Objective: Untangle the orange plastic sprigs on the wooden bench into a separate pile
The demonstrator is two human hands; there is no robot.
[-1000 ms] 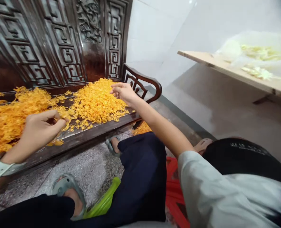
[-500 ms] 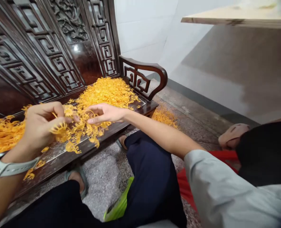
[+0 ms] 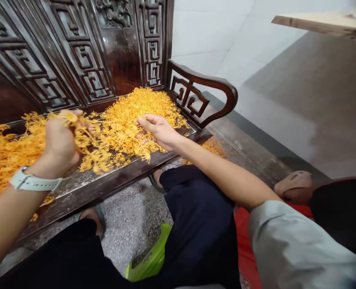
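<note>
My left hand [image 3: 60, 140], with a pale watch strap on its wrist, is closed around a bunch of yellow-orange plastic flower pieces [image 3: 96, 158]. They are spidery, with thin curled prongs, and dangle to the right of my fingers over the bench seat. My right hand [image 3: 161, 130] is at the front of a heaped pile of the same pieces [image 3: 144, 102], its thumb and fingers curled around a few of them. Some pieces hang below those fingers. A second, longer heap [image 3: 9, 168] lies left of and behind my left hand.
The dark carved wooden bench [image 3: 123, 66] has a scrolled armrest [image 3: 232, 96] at its right end. Orange bits [image 3: 215, 148] are scattered on the floor. A bright green object [image 3: 150, 261] is between my legs. At right are a wooden board [image 3: 322, 27] and a pink shoe [image 3: 295, 186].
My hands have moved apart; the right one went right to the pile with pieces, while the left one rose slightly with its bunch. The view has shifted a little.
</note>
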